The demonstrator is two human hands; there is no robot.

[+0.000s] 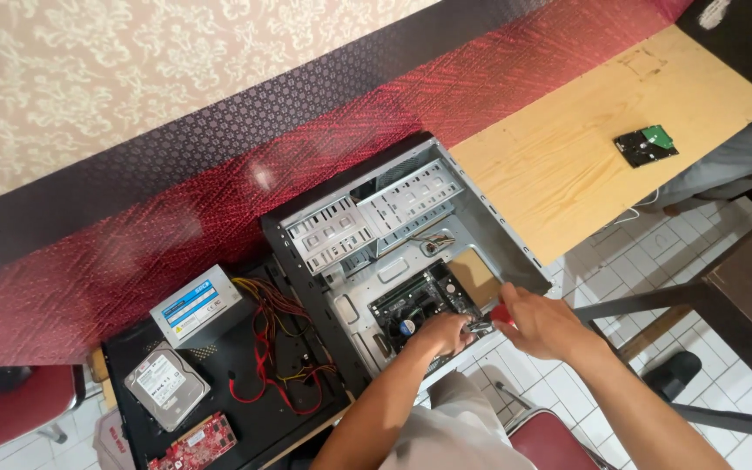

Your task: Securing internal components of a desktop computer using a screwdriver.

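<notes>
1. Pale plywood tabletop (567,157) runs along a wall of red patterned fabric (176,235) under cream floral wallpaper; white floor tiles show at lower right.
2. Lower centre of the frame: the right hand (543,324) is curled shut round a red-handled screwdriver (496,318), its metal shaft pointing left.
3. Just left of it, the left hand (441,333) lies with fingers bent down on the green motherboard (419,305); whether it pinches anything cannot be told.
4. That board sits inside an open grey metal computer case (393,244) lying on its side at frame centre, drive cages toward the wall.
5. Left of the case, on a black side panel (254,418): a grey power supply box (195,306) with red and yellow cables (276,357), a silver hard drive (165,385), and a red circuit card (198,444) at the bottom edge.
6. Upper right, well apart, a second black hard drive (646,145) lies on the plywood.
</notes>
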